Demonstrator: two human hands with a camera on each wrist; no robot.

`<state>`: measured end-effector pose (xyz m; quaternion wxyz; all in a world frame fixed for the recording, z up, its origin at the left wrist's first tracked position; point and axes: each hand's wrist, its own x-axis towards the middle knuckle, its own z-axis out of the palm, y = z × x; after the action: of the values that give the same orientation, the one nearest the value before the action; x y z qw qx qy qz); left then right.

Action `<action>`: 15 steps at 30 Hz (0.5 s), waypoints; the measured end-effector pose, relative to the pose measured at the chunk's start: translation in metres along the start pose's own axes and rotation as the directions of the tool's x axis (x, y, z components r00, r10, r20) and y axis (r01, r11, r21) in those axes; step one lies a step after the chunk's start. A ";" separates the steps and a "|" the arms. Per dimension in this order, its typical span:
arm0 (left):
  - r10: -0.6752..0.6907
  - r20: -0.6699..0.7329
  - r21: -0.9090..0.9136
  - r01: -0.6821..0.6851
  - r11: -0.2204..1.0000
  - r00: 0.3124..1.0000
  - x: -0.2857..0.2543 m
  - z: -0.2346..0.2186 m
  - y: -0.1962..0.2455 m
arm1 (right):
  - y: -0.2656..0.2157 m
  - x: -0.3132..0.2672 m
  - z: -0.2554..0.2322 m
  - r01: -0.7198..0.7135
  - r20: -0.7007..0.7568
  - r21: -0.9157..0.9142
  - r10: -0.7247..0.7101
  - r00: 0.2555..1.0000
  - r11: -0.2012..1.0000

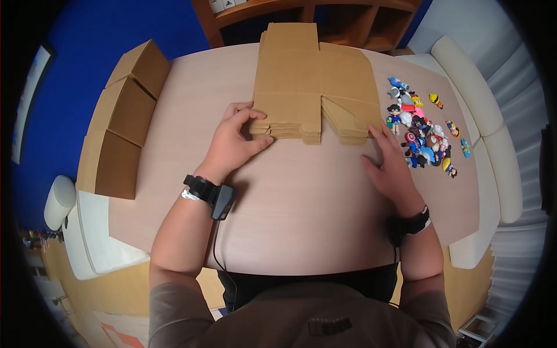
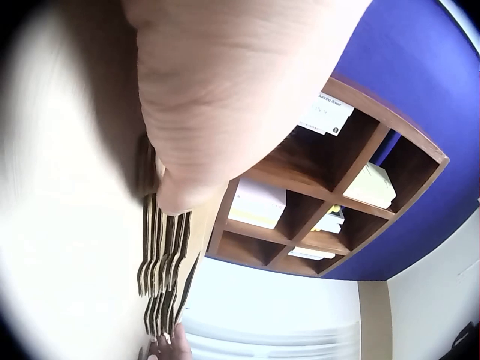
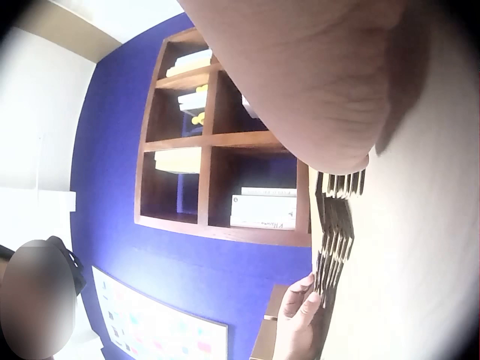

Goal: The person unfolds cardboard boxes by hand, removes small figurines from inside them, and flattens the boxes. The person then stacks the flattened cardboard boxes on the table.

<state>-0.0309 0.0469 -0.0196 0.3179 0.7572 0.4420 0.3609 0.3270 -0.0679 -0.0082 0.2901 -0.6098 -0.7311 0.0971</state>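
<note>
A stack of flattened cardboard boxes (image 1: 288, 78) lies on the table in front of me, its layered edges showing in both wrist views. At its near left corner my left hand (image 1: 235, 139) grips the stack, fingers bent over the left side and thumb at the front edge. My right hand (image 1: 392, 168) is at the near right corner, its extended fingertips touching the edge of a slanted flap (image 1: 341, 119). The thumb on that side stands apart from the cardboard. In the left wrist view, the layered cardboard edges (image 2: 161, 255) run out from under my hand.
Three assembled cardboard boxes (image 1: 125, 110) stand in a row along the table's left edge. A pile of small toy figures (image 1: 420, 133) lies to the right, with several lying apart. Behind the table is a wooden shelf (image 1: 371, 23); pale chairs (image 1: 490, 174) flank both sides.
</note>
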 end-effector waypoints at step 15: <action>-0.038 -0.073 -0.010 0.037 0.999 0.997 0.000 0.004 -0.005 | 0.005 -0.001 0.005 -0.030 -0.056 0.034 0.032 0.998 0.999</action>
<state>-0.0299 0.0486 -0.0257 0.3114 0.7336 0.4660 0.3843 0.3290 -0.0664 -0.0148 0.3190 -0.6187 -0.7114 0.0964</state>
